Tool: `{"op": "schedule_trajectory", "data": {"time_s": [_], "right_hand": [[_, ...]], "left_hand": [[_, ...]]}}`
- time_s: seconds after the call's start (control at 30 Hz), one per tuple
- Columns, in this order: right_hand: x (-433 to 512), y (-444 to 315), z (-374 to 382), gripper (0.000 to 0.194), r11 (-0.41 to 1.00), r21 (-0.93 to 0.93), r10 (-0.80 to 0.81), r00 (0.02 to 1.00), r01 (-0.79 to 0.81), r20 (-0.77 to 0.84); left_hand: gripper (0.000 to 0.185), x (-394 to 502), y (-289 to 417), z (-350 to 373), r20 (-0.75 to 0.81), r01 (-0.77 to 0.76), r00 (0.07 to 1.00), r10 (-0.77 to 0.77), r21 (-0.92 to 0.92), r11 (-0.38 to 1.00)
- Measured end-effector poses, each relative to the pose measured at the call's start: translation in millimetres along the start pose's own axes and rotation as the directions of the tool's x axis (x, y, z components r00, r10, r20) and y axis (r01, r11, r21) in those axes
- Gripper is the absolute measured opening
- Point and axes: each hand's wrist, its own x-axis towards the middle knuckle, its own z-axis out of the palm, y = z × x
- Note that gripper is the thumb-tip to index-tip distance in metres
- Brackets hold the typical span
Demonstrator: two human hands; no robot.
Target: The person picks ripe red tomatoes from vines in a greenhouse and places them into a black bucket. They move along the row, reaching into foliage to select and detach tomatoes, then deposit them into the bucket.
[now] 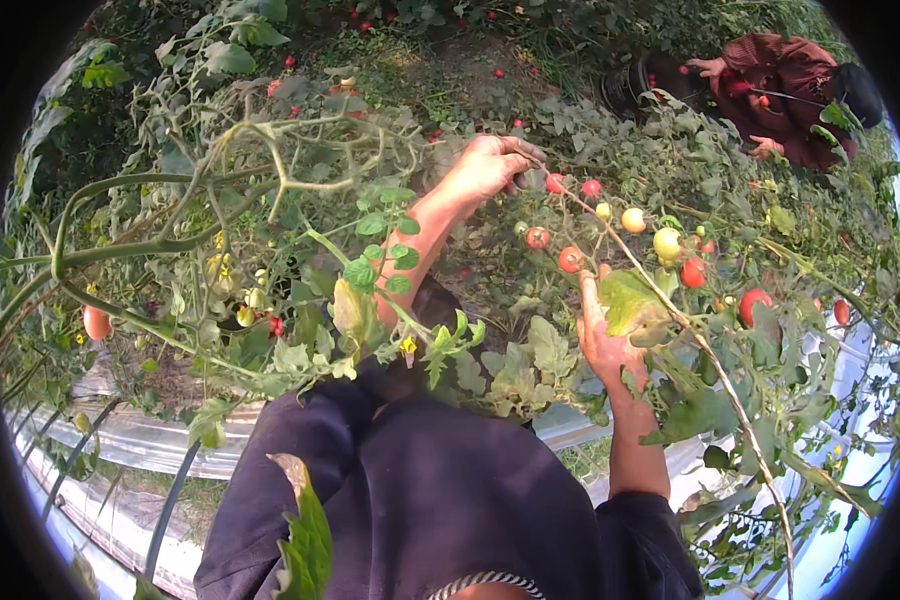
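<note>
My left hand [495,163] reaches out ahead of me, its fingers closed around the upper end of a thin brown tomato stem [630,259]. That stem slants down to the lower right, past several tomatoes from green to red. My right hand [607,334] is raised below the cluster, with its fingertips at the underside of a red-orange tomato [571,259]. A yellowing leaf [634,306] covers part of this hand. Close by hang a pale yellow tomato [667,244] and a red tomato [693,272].
Thick green vines [142,247] arch across the left side, bearing a pinkish tomato [97,322]. A co-worker in a dark red top [776,94] bends among plants at the upper right. Clear plastic sheeting [150,442] and metal poles [171,499] stand at the lower left.
</note>
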Motion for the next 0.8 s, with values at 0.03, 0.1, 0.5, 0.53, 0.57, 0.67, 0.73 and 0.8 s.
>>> {"op": "schedule_trajectory", "data": {"time_s": [0.03,0.1,0.5,0.53,0.57,0.67,0.73,0.8], "right_hand": [[-2,-1,2,0.056,0.999,0.028,0.02,0.996,-0.023,0.087],[-2,-3,3,0.053,0.986,0.153,0.036,0.98,-0.067,0.195],[9,-27,-23,0.037,0.988,-0.053,-0.138,0.987,0.142,0.079],[10,-27,-23,0.036,0.992,-0.032,-0.119,0.99,0.121,0.071],[12,-26,-22,0.036,0.994,-0.015,-0.109,0.993,0.11,0.054],[17,-26,-22,0.036,0.995,0.019,-0.101,0.993,0.1,0.059],[18,-26,-23,0.036,0.995,0.029,-0.098,0.993,0.097,0.067],[18,-27,-23,0.038,0.996,0.026,-0.087,0.993,0.085,0.084]], "left_hand": [[0.03,18,-8,0,0.023,0.069,0.997,-0.072,0.097,0.993],[0.039,50,-28,2,0.099,0.125,0.983,-0.153,0.239,0.963],[0.018,85,-87,-8,0.493,0.462,0.782,-0.382,-0.048,0.885],[0.016,85,-87,-13,0.51,0.482,0.779,-0.364,-0.117,0.868],[0.016,85,-87,-18,0.51,0.484,0.771,-0.382,-0.078,0.872],[0.013,88,-85,-26,0.476,0.472,0.761,-0.441,0.061,0.879],[0.013,90,-83,-28,0.475,0.409,0.762,-0.441,0.175,0.896],[0.011,92,-81,-27,0.472,0.328,0.771,-0.427,0.281,0.902]]}}
